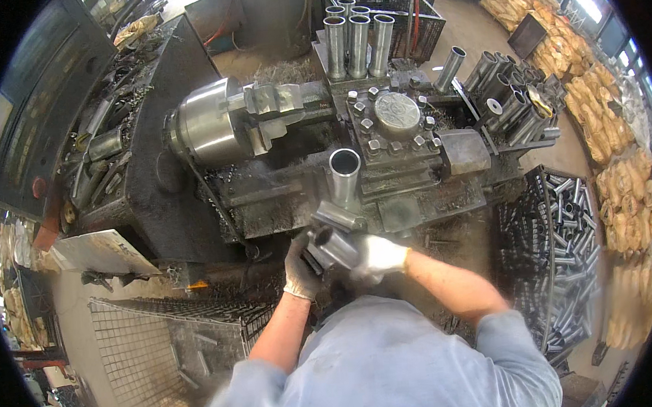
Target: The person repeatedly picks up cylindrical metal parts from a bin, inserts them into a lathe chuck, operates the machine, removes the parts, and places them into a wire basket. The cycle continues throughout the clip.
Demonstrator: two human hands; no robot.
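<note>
A metal tube (338,249) is being gripped between the dark-gloved left hand (301,267) and the white-gloved right hand (379,257), both being closed around it in front of a lathe (457,153). Just beyond it, near an upright tube (345,178) being supported on the machine, a slanting tube (339,216) is being seen, and whether it is also being held cannot be told.

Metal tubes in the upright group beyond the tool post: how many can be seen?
6: front left tube, front middle tube, front right tube; and, partly covered, back left tube, back middle tube, back right tube. More may be hidden.
</note>
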